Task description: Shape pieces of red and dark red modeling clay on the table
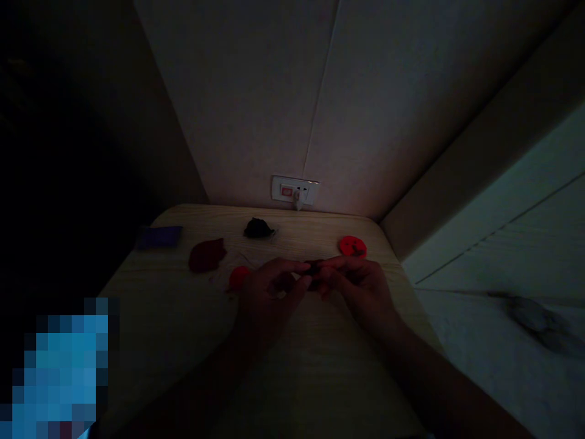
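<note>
Red piece [322, 287]: found pinched narrowly in left hand [267, 294] and right hand [365, 294]. Saw red lump [238, 278] at nine o'clock from it, black lump [258, 228] at ten.

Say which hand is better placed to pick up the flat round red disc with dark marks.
Probably the right hand: it lies nearer the red disc. The left hand is farther away, beside the rounded bright-red lump. Both seem occupied with small dark-red material.
</note>
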`<state>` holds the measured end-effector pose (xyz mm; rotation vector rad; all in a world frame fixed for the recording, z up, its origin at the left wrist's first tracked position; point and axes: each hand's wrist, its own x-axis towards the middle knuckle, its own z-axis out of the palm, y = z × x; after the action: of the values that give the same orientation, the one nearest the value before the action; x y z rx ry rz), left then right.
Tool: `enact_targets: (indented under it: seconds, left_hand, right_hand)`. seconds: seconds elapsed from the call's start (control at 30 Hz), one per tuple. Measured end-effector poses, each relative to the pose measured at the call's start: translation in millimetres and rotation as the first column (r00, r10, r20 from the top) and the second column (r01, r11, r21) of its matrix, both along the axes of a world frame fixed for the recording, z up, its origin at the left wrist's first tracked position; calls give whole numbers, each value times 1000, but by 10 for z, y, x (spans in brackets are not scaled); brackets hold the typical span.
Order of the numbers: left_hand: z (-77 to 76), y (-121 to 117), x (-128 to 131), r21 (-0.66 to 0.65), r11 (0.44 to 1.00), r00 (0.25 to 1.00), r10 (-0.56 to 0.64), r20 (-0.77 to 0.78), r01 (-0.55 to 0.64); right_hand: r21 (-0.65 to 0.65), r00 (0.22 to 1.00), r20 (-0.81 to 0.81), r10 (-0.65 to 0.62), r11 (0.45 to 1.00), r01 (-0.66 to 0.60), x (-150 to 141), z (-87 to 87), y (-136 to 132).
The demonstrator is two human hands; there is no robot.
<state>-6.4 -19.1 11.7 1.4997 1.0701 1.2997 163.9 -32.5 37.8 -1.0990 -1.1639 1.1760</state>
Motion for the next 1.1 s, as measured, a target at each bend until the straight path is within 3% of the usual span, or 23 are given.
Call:
enact_targets:
  seconds: [0.33,0.93,1.1]
  left_hand:
    - [31,1,6,-3,1000,1000,-4,13,4]
    - [-56,13,-8,-56,997,998,-46,45,49]
    - [-65,26,1,-127,990,995,-45,95,57]
  right_hand:
    - [-22,1000,11,28,999,-28,18,-61,6]
    - [40,998,69,-6,999,3,0,-18,-21]
    - [86,998,49,-46,995,42,-9,2,-16]
